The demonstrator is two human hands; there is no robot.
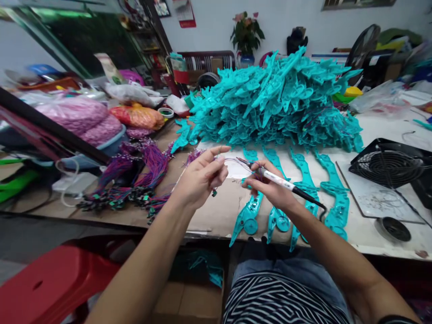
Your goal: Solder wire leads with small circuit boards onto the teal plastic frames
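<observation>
My right hand (268, 182) is closed around a white soldering iron (277, 179), whose black cord trails off to the right. The iron's tip points left, toward my left hand (205, 175). Thin wires (232, 159) run between the two hands, and the fingers of my left hand pinch their left end. A small green piece (214, 192) hangs just below the left hand. Under and beside my right hand, several turquoise plastic parts (332, 193) lie in a row on the table; the hand and forearm partly cover some of them.
A tall heap of turquoise parts (276, 99) stands at the back. Bundles of purple wires (151, 166) lie at left, near a blue basin (114, 139) of pink pieces. At right are a black fan (388, 164), a white board (367, 202) and a solder spool (393, 229). A red stool (57, 279) is lower left.
</observation>
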